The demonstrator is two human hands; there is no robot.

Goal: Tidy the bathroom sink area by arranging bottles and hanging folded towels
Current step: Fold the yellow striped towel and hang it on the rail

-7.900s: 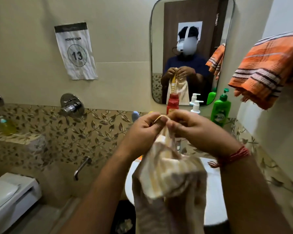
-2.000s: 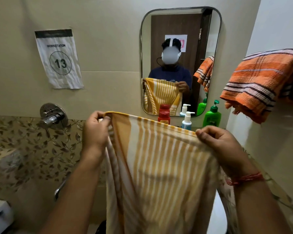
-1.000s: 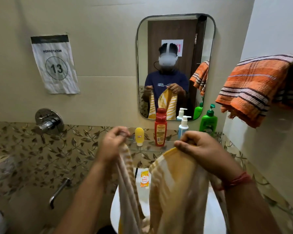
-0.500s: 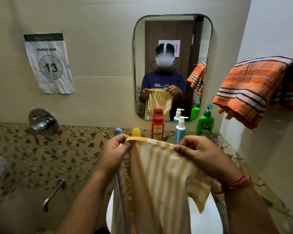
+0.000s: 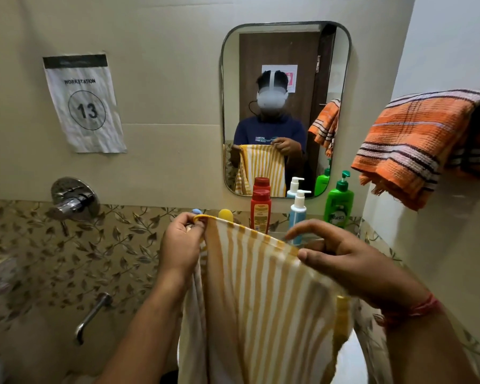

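A yellow-and-white striped towel (image 5: 263,297) hangs folded in front of me over the sink. My left hand (image 5: 181,245) pinches its top left corner. My right hand (image 5: 344,259) holds the top right edge between thumb and fingers. Behind the towel, on the ledge under the mirror, stand a red bottle (image 5: 260,210), a blue pump bottle (image 5: 298,213) and a green pump bottle (image 5: 338,203). A yellow cap (image 5: 225,213) and a blue cap (image 5: 196,211) peek above the towel's edge. An orange striped towel (image 5: 416,145) hangs on the right wall.
A mirror (image 5: 286,79) hangs on the back wall, with a paper sign (image 5: 83,103) marked 13 to its left. A chrome tap valve (image 5: 74,202) and a spout (image 5: 92,317) stick out of the leaf-patterned tiles at left. The white sink rim (image 5: 349,356) shows at bottom right.
The towel was spread wide, then brought together and folded in half; now both hands hold the narrower folded towel up by its top edge.
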